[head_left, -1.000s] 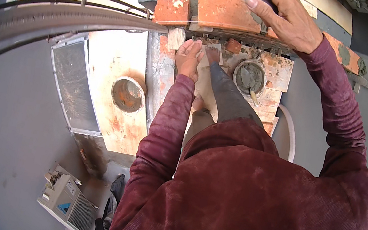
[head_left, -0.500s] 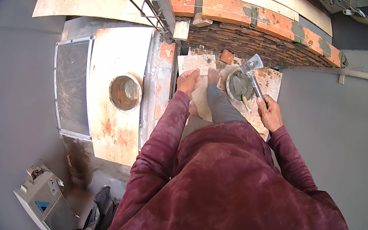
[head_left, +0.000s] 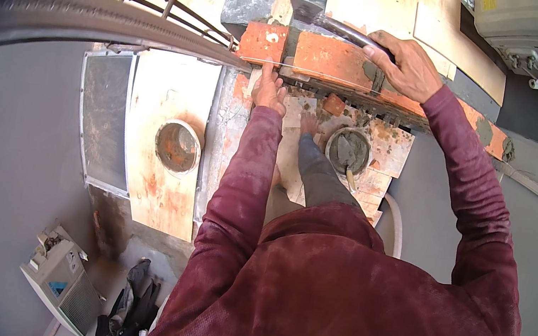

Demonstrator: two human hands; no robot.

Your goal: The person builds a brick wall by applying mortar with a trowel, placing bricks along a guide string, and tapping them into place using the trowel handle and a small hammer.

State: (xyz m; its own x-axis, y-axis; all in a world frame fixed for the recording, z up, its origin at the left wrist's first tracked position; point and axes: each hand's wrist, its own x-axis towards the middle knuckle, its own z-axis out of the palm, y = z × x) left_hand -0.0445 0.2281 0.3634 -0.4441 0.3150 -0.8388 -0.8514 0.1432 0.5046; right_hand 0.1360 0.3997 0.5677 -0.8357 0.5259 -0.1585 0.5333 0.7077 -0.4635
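My right hand (head_left: 402, 65) is closed on the dark handle of a mason's hatchet (head_left: 330, 23), held above the row of orange bricks (head_left: 334, 61) with its flat blade over the wall's left part. My left hand (head_left: 270, 88) is at the underside of the short left-end brick (head_left: 255, 42), index finger stretched up toward a thin string line (head_left: 311, 72) running along the bricks. Mortar shows in the joints. Below, beside my bare foot, a bucket of grey mortar (head_left: 347, 151) holds a wooden-handled tool (head_left: 352, 180).
Metal bars (head_left: 129, 24) cross at upper left. An empty-looking bucket (head_left: 178, 146) stands on a plywood board (head_left: 161, 210), beside a framed screen (head_left: 98, 116). An outdoor unit (head_left: 62, 281) and dark cloth (head_left: 125, 308) lie lower left; another appliance (head_left: 511, 38) is upper right, above grey walls.
Half a second ago the hatchet was down by the mortar bucket; my right hand has since raised it over the bricks. My left hand has moved up to the left-end brick.
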